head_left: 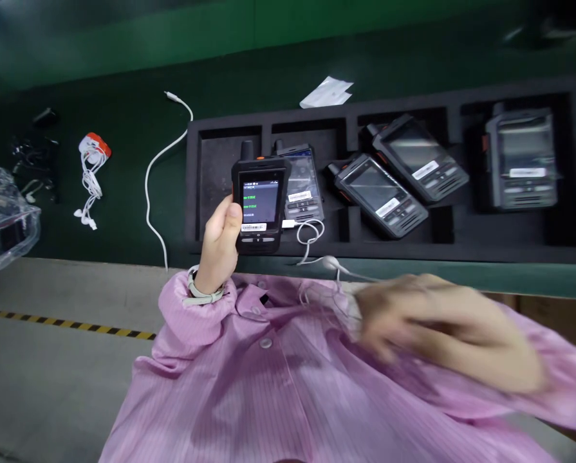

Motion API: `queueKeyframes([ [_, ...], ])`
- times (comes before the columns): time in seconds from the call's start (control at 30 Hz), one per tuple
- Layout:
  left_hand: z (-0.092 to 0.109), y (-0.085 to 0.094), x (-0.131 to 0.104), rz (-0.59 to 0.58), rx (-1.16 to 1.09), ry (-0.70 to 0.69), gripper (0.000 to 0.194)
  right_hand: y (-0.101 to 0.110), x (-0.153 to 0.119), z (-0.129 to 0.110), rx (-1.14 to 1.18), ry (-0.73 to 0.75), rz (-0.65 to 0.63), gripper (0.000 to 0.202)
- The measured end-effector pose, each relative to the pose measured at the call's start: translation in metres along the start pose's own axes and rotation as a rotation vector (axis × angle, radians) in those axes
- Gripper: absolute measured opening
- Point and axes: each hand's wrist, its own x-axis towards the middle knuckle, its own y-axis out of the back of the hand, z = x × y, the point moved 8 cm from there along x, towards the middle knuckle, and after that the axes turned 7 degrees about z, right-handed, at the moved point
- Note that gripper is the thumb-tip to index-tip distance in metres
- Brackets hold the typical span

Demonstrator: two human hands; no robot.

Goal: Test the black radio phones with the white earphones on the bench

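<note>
Stage, left to right. On the desk, a clear plastic bag, bundled white earphones and a loose white cable lie apart from the black tray. The left hand has its grip closed round the lower left side of the held handset, thumb on the front; the handset is raised over the tray's left part, nearly upright in view. Its screen is lit, and a white plug meets its right side. The stage appears intermediate: power and connection look done, while the handset is out of its compartment and the white cord is attached. Behind it lies a second handset; farther right, two tilted handsets lie across compartment edges, and one handset rests in the rightmost compartment. These last three have dark screens. The right hand, blurred, is beside the cord in front of the desk; whether its grip pinches the cord cannot be told.

Appearance. The held handset has a black casing, stub antenna, orange top button, green lines of screen text, a white label and keys below.
</note>
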Motion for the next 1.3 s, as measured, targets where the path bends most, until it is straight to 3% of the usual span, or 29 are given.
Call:
queueKeyframes([
  [0.03, 0.0, 0.0, 0.0, 0.004, -0.006, 0.002, 0.045, -0.021, 0.008, 0.006, 0.09, -0.028, -0.177, 0.024],
  [0.07, 0.0, 0.0, 0.0, 0.008, -0.01, 0.004, 0.045, -0.024, 0.019, 0.014, 0.08, -0.077, -0.131, 0.03],
  [0.13, 0.0, 0.0, 0.001, 0.019, -0.01, 0.007, 0.046, -0.023, 0.035, 0.022, 0.034, -0.083, 0.085, 0.042],
  [0.17, 0.0, 0.0, 0.001, 0.025, -0.009, 0.01, 0.046, -0.021, 0.04, 0.022, -0.007, -0.045, 0.214, 0.043],
  [0.23, 0.001, 0.0, 0.001, 0.031, -0.018, 0.019, 0.046, -0.027, 0.047, 0.016, -0.066, 0.093, 0.311, 0.041],
  [0.3, 0.0, 0.0, 0.0, 0.021, -0.035, 0.034, 0.047, -0.042, 0.054, 0.013, -0.128, 0.227, 0.25, 0.039],
  [0.4, -0.001, 0.0, 0.0, 0.014, -0.043, 0.048, 0.047, -0.055, 0.063, 0.02, -0.24, 0.289, 0.155, 0.035],
  [0.67, 0.002, -0.001, 0.0, 0.012, 0.0, 0.018, 0.048, -0.055, 0.057, 0.021, -0.276, 0.355, 0.151, 0.03],
  [1.3, 0.007, -0.003, -0.001, 0.015, -0.023, 0.008, 0.047, -0.054, 0.059, 0.024, -0.256, 0.313, 0.211, 0.035],
])
